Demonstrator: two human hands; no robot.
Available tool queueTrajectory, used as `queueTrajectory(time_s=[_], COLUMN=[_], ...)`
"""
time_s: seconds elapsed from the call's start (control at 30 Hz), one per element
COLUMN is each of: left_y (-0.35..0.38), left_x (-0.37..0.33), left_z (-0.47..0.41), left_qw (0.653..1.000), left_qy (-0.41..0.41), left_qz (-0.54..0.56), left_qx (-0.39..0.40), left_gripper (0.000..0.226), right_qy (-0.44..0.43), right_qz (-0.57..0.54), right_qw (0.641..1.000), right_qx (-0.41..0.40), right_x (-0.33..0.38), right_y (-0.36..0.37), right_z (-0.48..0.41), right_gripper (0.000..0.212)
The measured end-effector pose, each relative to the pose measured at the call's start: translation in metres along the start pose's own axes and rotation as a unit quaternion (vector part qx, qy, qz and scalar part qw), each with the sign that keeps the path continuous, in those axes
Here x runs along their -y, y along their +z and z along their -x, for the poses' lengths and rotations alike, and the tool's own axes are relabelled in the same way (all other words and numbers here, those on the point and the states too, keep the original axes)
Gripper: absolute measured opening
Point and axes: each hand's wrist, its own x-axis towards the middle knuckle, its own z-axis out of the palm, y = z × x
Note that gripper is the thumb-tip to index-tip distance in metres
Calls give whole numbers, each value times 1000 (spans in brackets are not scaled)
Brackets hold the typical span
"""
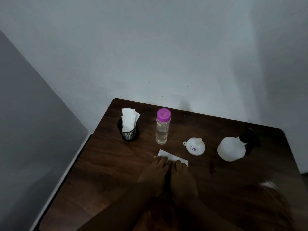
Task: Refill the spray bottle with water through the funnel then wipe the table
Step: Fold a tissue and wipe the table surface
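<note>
My left hand (156,167) and right hand (181,174) flat, unclenched, pressing tissue (173,156); long axis left-right; spray bottle (231,148) right of tissue, nearer right hand

Dark brown wooden table (103,172) carries black mesh cup (130,135), clear purple-capped bottle (162,129), white plastic funnel (194,147) mouth-down, white black-headed spray bottle (230,148), seemingly upright, flat white tissue (173,156).
</note>
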Motion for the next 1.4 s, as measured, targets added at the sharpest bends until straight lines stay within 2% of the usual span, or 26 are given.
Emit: queueTrajectory(time_s=[0.07,0.1,0.23,0.4,0.5,0.67,0.83,0.93,1.03,1.13,1.23,1.4], left_y=[-8,-11,-22,-26,-27,-31,-27,-21,-14,-5,-5,-3], left_x=[6,9,27,54,69,90,103,97,80,62,44,18], left_z=[1,1,-4,2,9,22,43,55,66,69,64,48], left_qw=[1000,1000,1000,1000,999,997,992,987,978,974,974,976], left_qy=[11,14,11,-6,-25,-65,-116,-136,-176,-198,-212,-206], left_qz=[3,6,-2,-26,-20,-9,-21,-29,-14,-4,2,8], left_qx=[-1,-8,-14,-10,-23,-49,-49,-77,-111,-108,-80,-68], left_gripper=[80,77,70,75,81,72,70,62,53,61,68,61], right_qy=[0,1,-38,-78,-72,-114,-193,-250,-323,-374,-377,-344], right_qz=[41,59,122,223,246,286,300,316,335,335,319,288], right_qw=[998,998,990,970,965,950,934,915,885,863,868,893], right_qx=[42,36,63,56,58,52,24,1,-33,-53,-55,-15], right_x=[5,7,22,48,63,88,100,96,82,62,46,17], right_y=[4,6,10,-1,-2,-12,-4,0,-2,-3,-3,-10], right_z=[0,-4,-23,-47,-63,-75,-82,-78,-72,-67,-63,-53], right_gripper=[68,71,64,61,64,49,54,61,57,51,48,51])
